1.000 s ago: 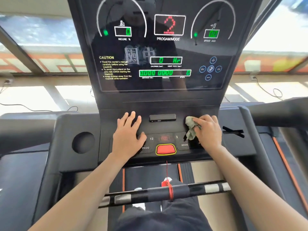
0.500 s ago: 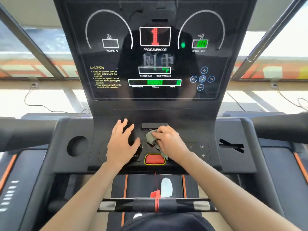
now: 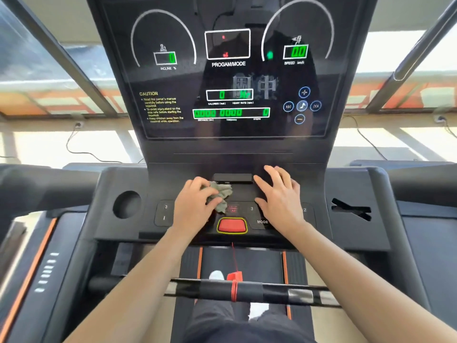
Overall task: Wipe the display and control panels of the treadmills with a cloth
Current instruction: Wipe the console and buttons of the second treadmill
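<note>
Two bare hands on the control panel (image 3: 247, 194) of the treadmill, both close to the red stop button (image 3: 232, 225), which I use as landmark. Cloth (image 3: 220, 194) has changed hands: half a second ago the right hand had it just above the button, now the left hand (image 3: 195, 206) holds it, up and slightly left of the button. Grey-green cloth is bunched, thumb and fingers closed round it, pressed onto the panel, its lower end hanging over the STOP/START label just above the button. Right hand (image 3: 279, 196) now empty, fingers spread flat on the panel, up and right of the button, palm partly covering the keys beside MODE; earlier the flat bracing hand was the left one, on the other side. Small black slot piece (image 3: 233, 178) straight above the button, between the two hands, cloth's top edge just beside it. Display (image 3: 230, 70) further above the button reads differently: program/mode box showed a red 1 before, now only a few red dots; speed shows 00, incline 0, bottom row zeros. Red safety cord (image 3: 233, 256) runs down from the button to a red clip (image 3: 234, 276) at the handlebar (image 3: 247, 290) below. Camera sits a little nearer than before
</note>
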`<state>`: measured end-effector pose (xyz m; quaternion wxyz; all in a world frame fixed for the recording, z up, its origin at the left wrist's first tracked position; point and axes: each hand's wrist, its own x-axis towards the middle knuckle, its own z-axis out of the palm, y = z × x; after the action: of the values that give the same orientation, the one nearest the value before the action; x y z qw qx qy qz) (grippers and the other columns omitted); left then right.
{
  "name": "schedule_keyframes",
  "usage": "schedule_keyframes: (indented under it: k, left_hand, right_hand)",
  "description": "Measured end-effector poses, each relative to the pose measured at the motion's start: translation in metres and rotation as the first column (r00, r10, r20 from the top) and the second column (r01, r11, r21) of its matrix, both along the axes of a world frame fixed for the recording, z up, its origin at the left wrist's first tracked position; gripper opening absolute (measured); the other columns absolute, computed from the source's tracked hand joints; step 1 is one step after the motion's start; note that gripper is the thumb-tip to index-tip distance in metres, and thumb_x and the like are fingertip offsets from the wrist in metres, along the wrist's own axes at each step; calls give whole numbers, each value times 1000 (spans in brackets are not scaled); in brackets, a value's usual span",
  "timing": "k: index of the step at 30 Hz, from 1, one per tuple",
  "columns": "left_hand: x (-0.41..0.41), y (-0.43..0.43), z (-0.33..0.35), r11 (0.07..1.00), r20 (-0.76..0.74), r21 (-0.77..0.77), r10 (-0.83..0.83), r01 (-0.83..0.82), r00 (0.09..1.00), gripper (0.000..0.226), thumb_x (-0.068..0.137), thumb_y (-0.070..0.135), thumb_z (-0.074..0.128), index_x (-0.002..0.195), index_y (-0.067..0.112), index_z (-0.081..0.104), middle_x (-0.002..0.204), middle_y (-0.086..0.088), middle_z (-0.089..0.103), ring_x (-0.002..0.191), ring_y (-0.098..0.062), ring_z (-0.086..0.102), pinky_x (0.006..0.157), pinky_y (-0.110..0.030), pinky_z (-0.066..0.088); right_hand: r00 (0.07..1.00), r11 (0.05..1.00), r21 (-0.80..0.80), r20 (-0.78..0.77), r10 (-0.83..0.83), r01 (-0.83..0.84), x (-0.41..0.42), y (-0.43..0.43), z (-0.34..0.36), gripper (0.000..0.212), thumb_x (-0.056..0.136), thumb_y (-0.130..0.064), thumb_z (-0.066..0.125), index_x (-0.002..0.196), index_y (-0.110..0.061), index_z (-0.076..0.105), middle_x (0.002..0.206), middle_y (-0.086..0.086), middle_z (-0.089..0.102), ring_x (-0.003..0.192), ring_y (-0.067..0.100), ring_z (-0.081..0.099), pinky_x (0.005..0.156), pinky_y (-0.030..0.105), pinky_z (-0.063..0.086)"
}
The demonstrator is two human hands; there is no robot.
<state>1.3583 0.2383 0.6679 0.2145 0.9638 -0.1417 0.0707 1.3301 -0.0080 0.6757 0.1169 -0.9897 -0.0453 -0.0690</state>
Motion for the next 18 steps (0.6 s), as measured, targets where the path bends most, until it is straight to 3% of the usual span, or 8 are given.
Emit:
schedule_keyframes:
  k: [4,7,13,15,18]
  left_hand:
    - [11,50,3,968,-28,-55,245,-246,969,19,85,25,80,102,16,78,106,2,56,97,-22,55,79,-37,51]
    - [24,63,3,951,-9,-90,295,-295,955,23,88,18,77,108,9,77,111,-2,56,102,-25,54,86,-43,52]
    - [28,43,-4,984,32,-148,108,-102,994,33,86,8,77,118,7,72,122,-8,59,107,-31,56,92,-32,46]
    - [32,38,-4,994,72,-101,-23,30,997,32,85,7,76,117,7,73,121,-8,60,104,-29,54,89,-28,43]
    - [40,38,-1,979,68,-76,-182,187,981,24,86,9,75,110,11,74,117,-1,59,104,-20,48,76,-32,50]
  right_hand:
    - [1000,999,-13,4,-31,31,-1,5,-7,55,79,-28,80,131,-23,62,148,8,45,141,33,35,106,55,41]
    - [999,999,-22,14,-34,34,-2,5,-10,54,82,-26,78,133,-21,62,148,9,46,140,34,36,107,54,42]
    - [999,999,-6,-1,-43,43,-4,9,-8,52,83,-23,78,133,-20,63,148,10,47,139,35,38,95,50,54]
    - [998,998,15,-25,-63,63,-5,11,-4,51,85,-25,76,134,-22,62,151,6,45,141,32,36,89,46,55]
    - [993,995,25,-77,-94,96,-7,13,2,49,92,-31,69,139,-29,57,156,-2,37,146,24,26,76,39,57]
